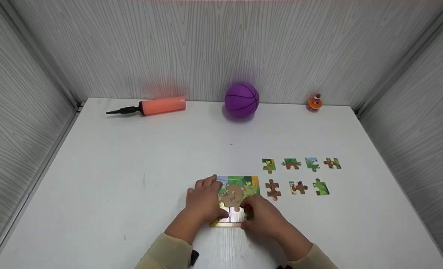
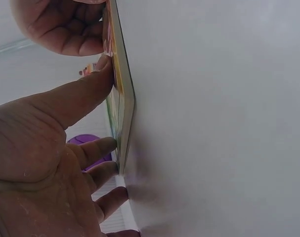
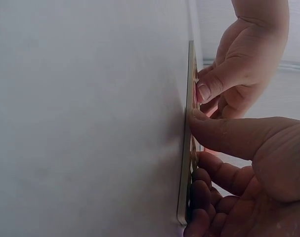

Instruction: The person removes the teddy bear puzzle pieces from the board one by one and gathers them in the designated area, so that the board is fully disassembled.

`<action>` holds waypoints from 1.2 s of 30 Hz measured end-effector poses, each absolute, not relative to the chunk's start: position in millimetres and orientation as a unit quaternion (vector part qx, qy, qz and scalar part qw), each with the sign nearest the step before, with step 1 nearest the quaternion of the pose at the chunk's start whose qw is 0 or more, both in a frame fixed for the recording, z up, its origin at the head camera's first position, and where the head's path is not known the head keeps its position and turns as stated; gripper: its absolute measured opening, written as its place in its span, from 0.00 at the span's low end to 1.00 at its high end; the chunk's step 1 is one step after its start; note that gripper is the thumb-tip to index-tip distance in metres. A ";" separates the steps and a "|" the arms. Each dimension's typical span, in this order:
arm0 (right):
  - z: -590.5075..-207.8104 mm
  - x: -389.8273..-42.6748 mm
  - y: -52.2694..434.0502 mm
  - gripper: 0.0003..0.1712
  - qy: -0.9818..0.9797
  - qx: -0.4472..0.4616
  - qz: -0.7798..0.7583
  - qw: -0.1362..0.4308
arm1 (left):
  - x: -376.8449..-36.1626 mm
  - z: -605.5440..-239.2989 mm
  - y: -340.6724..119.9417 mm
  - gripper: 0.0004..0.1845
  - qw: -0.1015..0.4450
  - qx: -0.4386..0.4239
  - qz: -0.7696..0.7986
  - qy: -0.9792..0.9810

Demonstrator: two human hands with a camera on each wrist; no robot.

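Observation:
A small jigsaw board (image 1: 224,225) lies on the white table, part-filled with a bear picture (image 1: 233,193); bare silvery tray shows along its lower part. My left hand (image 1: 205,200) rests over the board's left side, fingers spread along that edge and thumb pressing near the lower left corner. At the lower right corner my right hand (image 1: 264,216) pinches a dark green puzzle piece (image 1: 249,213) between thumb and curled fingers, mostly hidden by them. In the right wrist view the right thumb (image 3: 224,131) touches the board's near edge.
Several loose puzzle pieces (image 1: 272,189) lie in two rows right of the board. Along the back wall are an orange hand pump (image 1: 164,105) with a black nozzle, a purple ball (image 1: 242,100) and a small orange toy figure (image 1: 314,102). Grey panels (image 1: 419,123) enclose the table.

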State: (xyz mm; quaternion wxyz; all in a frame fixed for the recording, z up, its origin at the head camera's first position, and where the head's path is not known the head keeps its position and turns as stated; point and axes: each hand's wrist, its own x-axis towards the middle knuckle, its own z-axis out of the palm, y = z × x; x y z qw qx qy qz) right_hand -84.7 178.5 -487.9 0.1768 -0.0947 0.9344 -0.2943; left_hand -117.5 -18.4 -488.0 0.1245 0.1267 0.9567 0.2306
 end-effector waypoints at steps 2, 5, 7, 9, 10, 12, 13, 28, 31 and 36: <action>-488.1 -84.9 178.3 0.25 0.933 -0.089 -0.299 0.180 | -117.3 -487.3 -19.5 0.48 0.129 0.130 0.231 0.956; -488.3 -85.3 178.2 0.25 0.931 -0.086 -0.305 0.180 | -117.7 -485.9 -21.9 0.47 0.137 0.135 0.234 0.953; -488.6 -85.3 178.4 0.25 0.931 -0.085 -0.308 0.179 | -118.5 -484.8 -23.9 0.46 0.143 0.140 0.237 0.951; -488.7 -85.1 178.8 0.25 0.931 -0.082 -0.308 0.178 | -119.6 -484.8 -25.2 0.46 0.145 0.144 0.240 0.949; -488.9 -85.0 178.9 0.25 0.930 -0.081 -0.309 0.179 | -120.0 -485.0 -25.5 0.46 0.146 0.144 0.241 0.949; -489.3 -84.7 179.0 0.25 0.929 -0.074 -0.313 0.182 | -120.3 -485.6 -25.5 0.46 0.148 0.143 0.241 0.948; -489.5 -84.6 179.0 0.24 0.928 -0.073 -0.316 0.182 | -120.4 -485.9 -25.0 0.46 0.148 0.141 0.240 0.949; -489.8 -81.6 183.5 0.21 0.917 -0.101 -0.348 0.169 | -120.5 -486.4 -23.5 0.46 0.146 0.135 0.235 0.951; -490.9 -81.8 184.3 0.22 0.916 -0.107 -0.347 0.170 | -120.8 -486.6 -24.0 0.46 0.148 0.137 0.235 0.951; -489.4 -82.3 184.7 0.20 0.921 -0.117 -0.332 0.165 | -120.4 -486.7 -24.0 0.46 0.150 0.134 0.238 0.950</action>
